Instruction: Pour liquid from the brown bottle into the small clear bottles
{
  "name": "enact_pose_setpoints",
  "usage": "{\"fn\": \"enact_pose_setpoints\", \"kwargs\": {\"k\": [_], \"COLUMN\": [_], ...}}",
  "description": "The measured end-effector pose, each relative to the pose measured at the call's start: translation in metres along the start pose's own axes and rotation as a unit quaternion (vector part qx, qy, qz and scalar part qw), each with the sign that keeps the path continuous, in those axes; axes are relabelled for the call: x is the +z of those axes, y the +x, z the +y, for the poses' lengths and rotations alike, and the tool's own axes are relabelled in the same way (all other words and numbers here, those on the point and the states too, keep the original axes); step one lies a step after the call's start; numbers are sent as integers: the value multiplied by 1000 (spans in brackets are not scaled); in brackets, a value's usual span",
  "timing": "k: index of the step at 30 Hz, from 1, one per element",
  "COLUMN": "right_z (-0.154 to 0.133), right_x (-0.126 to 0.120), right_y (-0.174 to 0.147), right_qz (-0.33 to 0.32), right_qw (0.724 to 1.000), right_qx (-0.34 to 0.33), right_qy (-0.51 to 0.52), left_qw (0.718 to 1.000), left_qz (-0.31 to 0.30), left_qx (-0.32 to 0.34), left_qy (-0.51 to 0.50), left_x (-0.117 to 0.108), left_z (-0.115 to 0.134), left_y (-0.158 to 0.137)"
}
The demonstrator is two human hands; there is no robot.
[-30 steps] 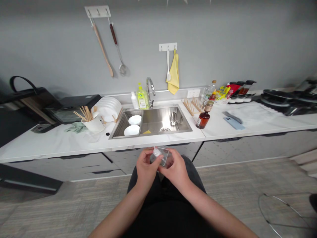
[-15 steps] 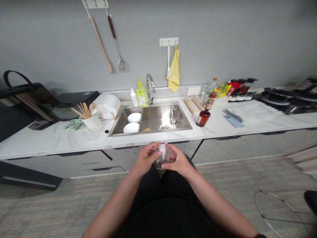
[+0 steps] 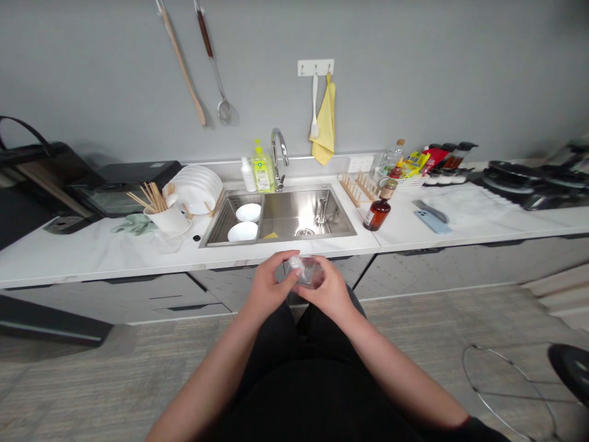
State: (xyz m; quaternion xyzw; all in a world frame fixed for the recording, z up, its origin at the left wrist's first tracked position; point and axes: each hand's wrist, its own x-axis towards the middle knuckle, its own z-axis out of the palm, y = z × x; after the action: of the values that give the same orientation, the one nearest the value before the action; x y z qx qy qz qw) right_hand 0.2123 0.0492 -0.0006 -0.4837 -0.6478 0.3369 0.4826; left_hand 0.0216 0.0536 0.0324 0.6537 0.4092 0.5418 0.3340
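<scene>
Just in front of the counter edge, both hands hold a small transparent pump bottle (image 3: 309,274). My left hand (image 3: 275,281) is closed at its white pump head (image 3: 296,264), the thumb lying along it. My right hand (image 3: 329,291) wraps the bottle's body from the other side, fingers partly seen through the see-through wall. The bottle leans away from me, its pump head toward the upper left. Beyond the hands is the steel sink (image 3: 307,240), with two white bowls (image 3: 243,231) in its left rack section.
Right of the sink stands an amber bottle (image 3: 377,213), near a wooden rack (image 3: 353,191) and a phone (image 3: 432,221). To the left are a chopstick cup (image 3: 168,220), stacked plates (image 3: 197,193) and a green cloth (image 3: 135,224). A dish soap bottle (image 3: 262,172) stands by the faucet (image 3: 279,156).
The pump bottle has come up slightly toward the counter and tipped, its pump head swinging left. My left fingers have shifted around the head. The whole view has moved a little.
</scene>
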Motion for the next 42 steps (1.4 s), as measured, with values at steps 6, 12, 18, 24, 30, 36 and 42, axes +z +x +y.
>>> {"fn": "enact_pose_setpoints", "kwargs": {"k": [6, 12, 18, 24, 30, 36, 42], "right_z": [-4, 0, 3, 0, -4, -2, -3], "right_x": [-1, -8, -8, -8, -10, -12, -16], "right_y": [-2, -3, -3, -4, -3, 0, 2], "right_qz": [-28, -66, -71, -81, -66, -83, -110], "right_qw": [999, 993, 992, 989, 989, 984, 972], "right_qx": [2, 9, 11, 15, 13, 36, 77], "right_qy": [19, 102, 106, 120, 131, 152, 196], "left_qw": [999, 985, 973, 971, 977, 967, 971], "left_qz": [-8, -90, -93, -98, -90, -88, -62], "left_qx": [-16, 14, -29, -38, -26, -28, -52], "left_qy": [-30, -150, -207, -217, -194, -237, -225], "left_x": [3, -12, -11, -17, -13, -6, -1], "left_z": [3, -9, -12, -12, -11, -11, -10], "left_y": [-3, 4, -6, -3, 1, 7, 12]}}
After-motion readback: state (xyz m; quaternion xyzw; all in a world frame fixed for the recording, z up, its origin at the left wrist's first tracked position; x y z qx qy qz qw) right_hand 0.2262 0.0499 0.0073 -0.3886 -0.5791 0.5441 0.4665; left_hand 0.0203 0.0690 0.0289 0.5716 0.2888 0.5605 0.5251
